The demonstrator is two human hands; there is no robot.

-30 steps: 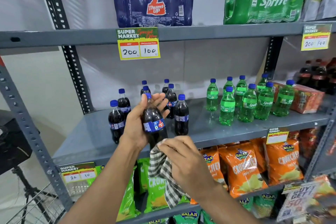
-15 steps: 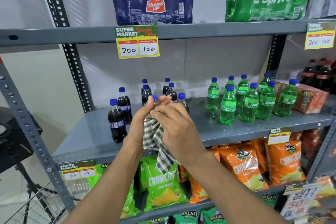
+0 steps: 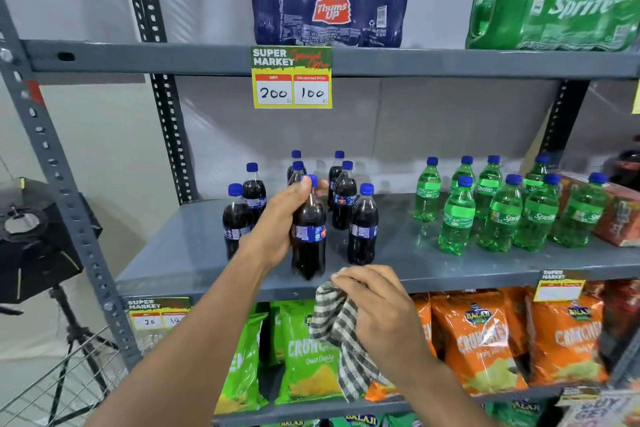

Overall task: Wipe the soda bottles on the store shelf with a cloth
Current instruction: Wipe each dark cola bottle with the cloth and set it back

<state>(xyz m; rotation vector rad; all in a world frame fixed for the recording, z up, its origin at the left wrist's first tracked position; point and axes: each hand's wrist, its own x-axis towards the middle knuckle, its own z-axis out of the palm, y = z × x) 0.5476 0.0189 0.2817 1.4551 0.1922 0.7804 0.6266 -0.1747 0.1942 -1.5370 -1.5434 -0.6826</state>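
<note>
Gripping a cola bottle (image 3: 309,236) at frame centre, the left hand (image 3: 277,229) awaits the right hand (image 3: 377,308), fingers clenched on the checked cloth (image 3: 341,333), probably rising next to rub its base.

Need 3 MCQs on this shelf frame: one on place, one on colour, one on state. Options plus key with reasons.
1. Where is the checked cloth?
A. in the right hand, below the shelf edge
B. draped over the green bottles
C. lying on the top shelf

2. What colour is the cap of the cola bottle in the left hand?
A. red
B. blue
C. white

3. What state is that held bottle in?
A. lying on its side
B. uncapped
C. upright, gripped at neck and shoulder

Key: A, the cloth hangs from the right hand in front of the snack bags; B, a blue cap shows above the fingers; C, it stands vertical, cap on.
</note>
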